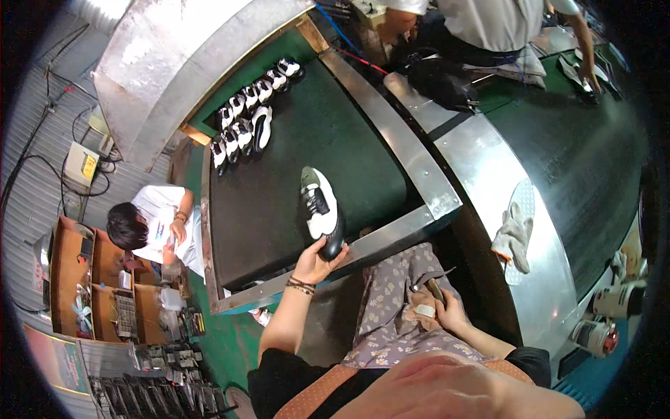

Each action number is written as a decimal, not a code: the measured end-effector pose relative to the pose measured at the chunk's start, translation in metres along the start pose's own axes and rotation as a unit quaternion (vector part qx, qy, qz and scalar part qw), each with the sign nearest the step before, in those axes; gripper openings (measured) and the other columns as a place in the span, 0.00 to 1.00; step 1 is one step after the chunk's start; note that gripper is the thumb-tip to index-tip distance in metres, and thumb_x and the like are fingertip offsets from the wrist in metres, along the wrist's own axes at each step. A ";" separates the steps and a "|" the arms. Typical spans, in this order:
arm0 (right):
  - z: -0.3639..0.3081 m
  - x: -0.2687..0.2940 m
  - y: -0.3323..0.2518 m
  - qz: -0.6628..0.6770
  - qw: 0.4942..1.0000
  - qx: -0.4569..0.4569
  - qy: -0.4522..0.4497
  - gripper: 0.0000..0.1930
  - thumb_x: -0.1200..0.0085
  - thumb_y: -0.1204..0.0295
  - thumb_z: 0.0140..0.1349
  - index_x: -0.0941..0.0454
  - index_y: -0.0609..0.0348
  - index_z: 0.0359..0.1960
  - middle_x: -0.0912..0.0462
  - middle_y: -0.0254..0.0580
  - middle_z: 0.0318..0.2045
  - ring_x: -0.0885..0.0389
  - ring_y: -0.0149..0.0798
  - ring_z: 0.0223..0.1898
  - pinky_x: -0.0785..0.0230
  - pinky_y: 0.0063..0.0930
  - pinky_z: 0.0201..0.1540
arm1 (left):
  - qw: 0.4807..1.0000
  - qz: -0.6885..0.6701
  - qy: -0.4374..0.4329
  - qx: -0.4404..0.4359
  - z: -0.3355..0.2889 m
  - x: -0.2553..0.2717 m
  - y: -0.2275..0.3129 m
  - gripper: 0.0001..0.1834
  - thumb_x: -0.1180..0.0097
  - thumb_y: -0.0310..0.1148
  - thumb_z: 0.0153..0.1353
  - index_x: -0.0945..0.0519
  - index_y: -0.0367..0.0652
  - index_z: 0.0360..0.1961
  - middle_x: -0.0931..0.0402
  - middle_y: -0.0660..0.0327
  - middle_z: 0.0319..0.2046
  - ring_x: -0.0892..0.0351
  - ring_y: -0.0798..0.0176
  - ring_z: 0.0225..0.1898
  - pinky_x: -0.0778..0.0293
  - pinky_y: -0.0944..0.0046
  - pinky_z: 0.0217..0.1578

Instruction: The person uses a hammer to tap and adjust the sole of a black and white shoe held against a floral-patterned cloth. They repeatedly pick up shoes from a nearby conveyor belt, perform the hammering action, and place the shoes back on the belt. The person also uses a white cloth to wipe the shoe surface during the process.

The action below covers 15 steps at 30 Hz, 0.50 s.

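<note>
My left hand (317, 264) is closed round the black end of a black-and-white lace-up shoe (322, 209). The shoe extends over the near part of the dark conveyor belt (279, 195), its olive-grey end pointing away from me. Down at my lap, my right hand (455, 313) grips a small hand tool (434, 288) with a brownish handle and a dark curved end; its exact kind is unclear. Beneath the tool, a tan piece with a white patch (423, 309) lies against my flowered apron (391, 293). Several similar shoes (241, 133) stand in rows at the belt's far left.
A metal frame (391, 234) borders the belt, under a big metal hood (188, 49). Right of me, a grey glove (515, 237) and a pale insole (522, 195) lie on a metal ledge (481, 160) beside another belt. One person (164, 223) sits left; another (488, 28) works far right.
</note>
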State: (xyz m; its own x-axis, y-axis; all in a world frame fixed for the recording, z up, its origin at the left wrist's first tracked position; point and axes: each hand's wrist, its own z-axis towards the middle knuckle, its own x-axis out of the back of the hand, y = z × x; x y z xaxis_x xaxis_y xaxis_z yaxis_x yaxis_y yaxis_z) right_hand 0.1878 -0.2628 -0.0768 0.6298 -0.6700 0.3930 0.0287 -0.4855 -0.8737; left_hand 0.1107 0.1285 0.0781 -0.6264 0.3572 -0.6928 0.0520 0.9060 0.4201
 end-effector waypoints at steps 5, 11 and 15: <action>0.005 0.004 0.001 -0.031 0.999 -0.002 0.017 0.19 0.48 0.70 0.63 0.29 0.65 0.54 0.18 0.59 0.38 0.17 0.52 0.39 0.27 0.39 0.43 | 0.999 -0.014 -0.013 0.032 0.060 0.007 0.053 0.22 0.53 0.35 0.70 0.38 0.40 0.62 0.34 0.41 0.54 0.28 0.45 0.51 0.21 0.59 0.40; 0.018 0.001 -0.011 0.016 0.996 -0.082 -0.022 0.17 0.50 0.71 0.65 0.30 0.65 0.54 0.19 0.56 0.33 0.19 0.49 0.32 0.28 0.37 0.37 | 0.990 -0.021 -0.044 -0.129 0.212 -0.023 0.186 0.20 0.49 0.30 0.66 0.35 0.36 0.57 0.32 0.41 0.52 0.28 0.45 0.53 0.20 0.55 0.46; 0.029 -0.003 -0.020 -0.004 0.994 -0.084 -0.062 0.15 0.50 0.70 0.65 0.30 0.64 0.51 0.20 0.53 0.30 0.19 0.46 0.29 0.30 0.36 0.34 | 0.855 0.288 0.134 -0.410 0.280 -0.005 0.299 0.24 0.42 0.25 0.56 0.31 0.29 0.54 0.28 0.41 0.53 0.27 0.43 0.54 0.27 0.44 0.52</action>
State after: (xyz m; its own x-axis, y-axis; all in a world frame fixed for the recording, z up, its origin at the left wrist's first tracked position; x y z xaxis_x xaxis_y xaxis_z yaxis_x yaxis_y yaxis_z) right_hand 0.2081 -0.2353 -0.0690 0.7210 -0.5964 0.3528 -0.0898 -0.5854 -0.8058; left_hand 0.3470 0.4610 0.0427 -0.8420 0.5261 -0.1193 -0.0824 0.0931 0.9922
